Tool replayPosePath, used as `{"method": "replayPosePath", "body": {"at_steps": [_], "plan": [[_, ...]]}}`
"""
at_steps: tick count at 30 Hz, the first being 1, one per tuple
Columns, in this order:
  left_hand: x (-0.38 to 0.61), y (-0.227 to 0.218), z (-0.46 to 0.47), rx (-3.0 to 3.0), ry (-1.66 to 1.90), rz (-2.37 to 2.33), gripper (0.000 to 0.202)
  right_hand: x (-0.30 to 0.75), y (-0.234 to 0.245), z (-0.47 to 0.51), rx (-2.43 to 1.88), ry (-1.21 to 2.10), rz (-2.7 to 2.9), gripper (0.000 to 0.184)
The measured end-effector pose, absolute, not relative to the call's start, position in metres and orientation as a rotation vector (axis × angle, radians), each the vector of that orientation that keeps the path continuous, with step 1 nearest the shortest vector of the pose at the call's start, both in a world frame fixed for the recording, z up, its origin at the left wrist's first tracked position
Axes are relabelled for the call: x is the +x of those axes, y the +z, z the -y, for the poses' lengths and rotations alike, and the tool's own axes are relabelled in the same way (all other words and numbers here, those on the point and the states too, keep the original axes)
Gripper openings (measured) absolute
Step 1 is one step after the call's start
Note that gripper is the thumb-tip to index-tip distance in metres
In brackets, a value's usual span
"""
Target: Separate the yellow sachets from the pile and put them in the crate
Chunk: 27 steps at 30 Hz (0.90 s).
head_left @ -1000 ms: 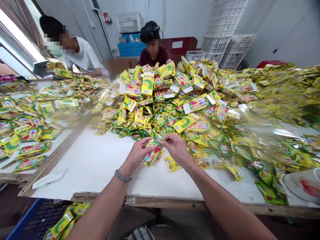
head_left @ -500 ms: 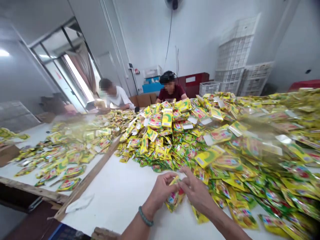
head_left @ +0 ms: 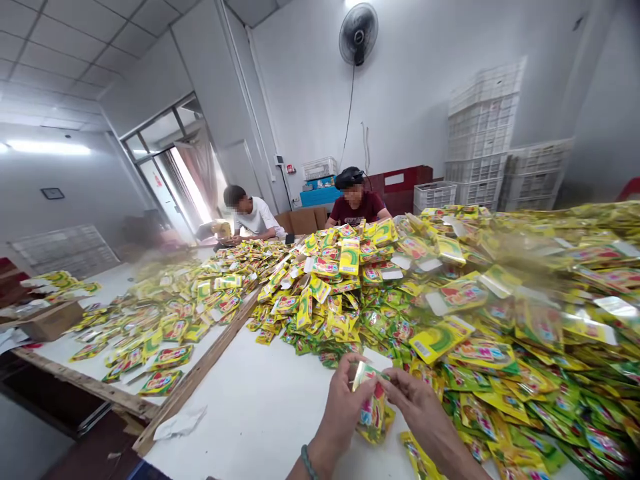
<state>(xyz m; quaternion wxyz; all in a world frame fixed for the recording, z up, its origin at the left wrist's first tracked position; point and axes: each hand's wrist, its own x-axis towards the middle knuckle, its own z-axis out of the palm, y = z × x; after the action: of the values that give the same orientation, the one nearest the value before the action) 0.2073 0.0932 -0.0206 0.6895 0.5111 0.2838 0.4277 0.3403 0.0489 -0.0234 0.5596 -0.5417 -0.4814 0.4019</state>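
Note:
My left hand (head_left: pixel 343 403) and my right hand (head_left: pixel 423 410) meet low in the middle of the view, both pinching a yellow and green snack packet (head_left: pixel 373 407) held upright just above the white table (head_left: pixel 265 407). The left fingers grip its left edge, the right fingers its top right corner. A green bead bracelet circles my left wrist. Right behind the hands rises a big heap of the same yellow packets (head_left: pixel 450 293), filling the table's right side.
A wooden strip (head_left: pixel 200 373) divides my table from a second table with scattered packets (head_left: pixel 165 320). Two people sit at the far side, one in white (head_left: pixel 255 217), one in dark red (head_left: pixel 357 203). Stacked white crates (head_left: pixel 480 133) and a wall fan (head_left: pixel 359 33) stand behind.
My head has tilted up, so the hands and table have slid down the view and the ceiling and fan appear. Both hands keep hold of the packet, now held more upright.

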Motion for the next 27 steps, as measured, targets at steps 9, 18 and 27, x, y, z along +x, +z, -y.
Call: {"method": "replayPosePath", "body": {"at_steps": [9,18,27], "plan": [[0.205,-0.022,-0.095,1.116,0.883,-0.677,0.039,0.352,-0.022,-0.045,-1.375,0.903,1.217,0.049],[0.204,-0.025,-0.100,1.165,0.922,-0.773,0.045,0.342,-0.010,-0.045,-1.313,0.972,1.144,0.040],[0.201,-0.022,-0.099,1.316,0.863,-0.810,0.050,0.362,-0.022,-0.049,-1.239,1.182,0.968,0.033]]}}
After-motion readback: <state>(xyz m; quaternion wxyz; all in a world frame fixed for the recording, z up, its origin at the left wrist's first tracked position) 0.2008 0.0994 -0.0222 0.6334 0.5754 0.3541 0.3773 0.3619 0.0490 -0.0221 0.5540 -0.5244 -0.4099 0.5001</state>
